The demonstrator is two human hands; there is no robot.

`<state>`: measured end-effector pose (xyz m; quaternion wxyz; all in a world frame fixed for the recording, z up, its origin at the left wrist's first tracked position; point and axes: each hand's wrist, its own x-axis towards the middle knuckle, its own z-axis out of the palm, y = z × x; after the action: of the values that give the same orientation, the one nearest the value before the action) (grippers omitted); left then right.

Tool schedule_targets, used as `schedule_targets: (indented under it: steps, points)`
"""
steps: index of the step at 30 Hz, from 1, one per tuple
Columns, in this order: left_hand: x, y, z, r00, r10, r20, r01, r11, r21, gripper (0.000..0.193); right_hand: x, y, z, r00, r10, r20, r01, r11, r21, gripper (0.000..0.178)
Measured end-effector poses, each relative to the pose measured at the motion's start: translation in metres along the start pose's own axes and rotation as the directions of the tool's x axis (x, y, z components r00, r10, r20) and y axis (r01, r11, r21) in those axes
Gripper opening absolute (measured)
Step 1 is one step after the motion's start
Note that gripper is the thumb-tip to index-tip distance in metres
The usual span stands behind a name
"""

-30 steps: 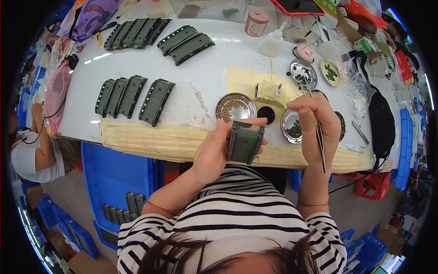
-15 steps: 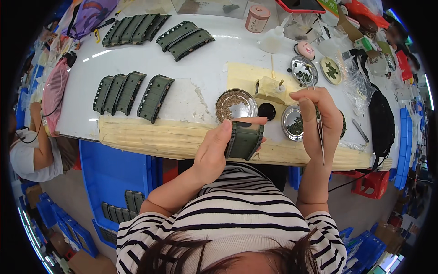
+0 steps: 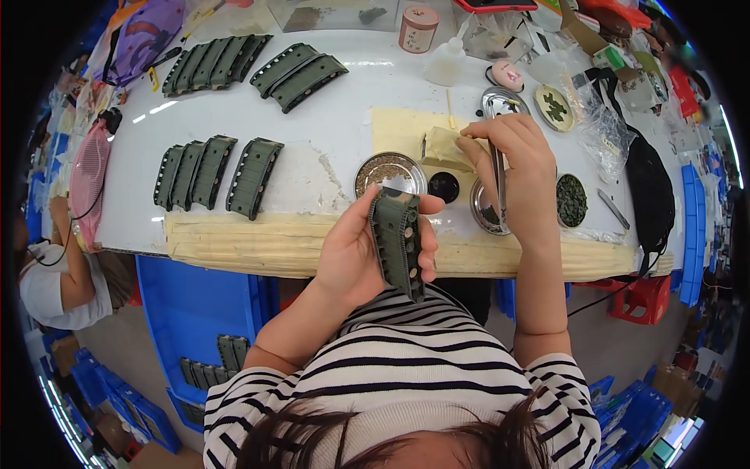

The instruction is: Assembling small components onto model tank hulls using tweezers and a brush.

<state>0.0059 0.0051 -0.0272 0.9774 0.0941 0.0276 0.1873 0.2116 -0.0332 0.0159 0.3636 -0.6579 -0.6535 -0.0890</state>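
My left hand (image 3: 344,252) is closed around a curved dark green plastic piece (image 3: 397,242). The piece is tilted upright, with a ribbed edge and small round pale discs along its side. In my right hand (image 3: 522,176) is a pair of metal tweezers (image 3: 498,184), gripped by bent fingers. Those fingertips are beside a block wrapped in yellow tape (image 3: 444,148); whether they touch it I cannot tell. Below them is a round metal tin (image 3: 478,215), partly covered by the hand. A metal tin of brown bits (image 3: 361,178) and a small black round dish (image 3: 443,187) stand between my hands.
Several similar green pieces (image 3: 255,178) lie in groups on the white table's left half. At right are a dish of small green parts (image 3: 572,202), a metal strip (image 3: 613,209) and a black cloth item (image 3: 651,195). A blue crate (image 3: 195,293) stands below the table at left.
My left hand has turned the green piece, so its disc-lined side now shows. My right hand has moved left and slightly up to the taped block, with the tweezers more upright.
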Motion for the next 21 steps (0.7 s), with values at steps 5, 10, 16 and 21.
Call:
schedule_targets:
  steps: [5,10,16,21]
  points:
    - [0.002,-0.001,0.000,0.998,-0.043,0.054,0.050,0.989,-0.137,0.062,-0.004,-0.029,-0.027,0.962,0.082,-0.260,-0.004,0.958,0.287,0.018]
    - [0.004,-0.005,0.003,0.997,-0.047,0.061,0.059,0.975,-0.212,0.062,-0.017,-0.049,-0.020,0.968,0.250,0.031,-0.199,0.684,0.702,0.013]
    - [0.003,-0.005,0.003,0.996,-0.055,0.073,0.069,0.977,-0.202,0.063,-0.016,-0.053,-0.013,0.964,0.241,0.110,-0.235,0.584,0.777,0.007]
    - [0.003,-0.006,0.002,0.996,-0.056,0.068,0.069,0.977,-0.203,0.064,-0.016,-0.050,-0.014,0.977,0.188,0.104,-0.201,0.623,0.756,0.006]
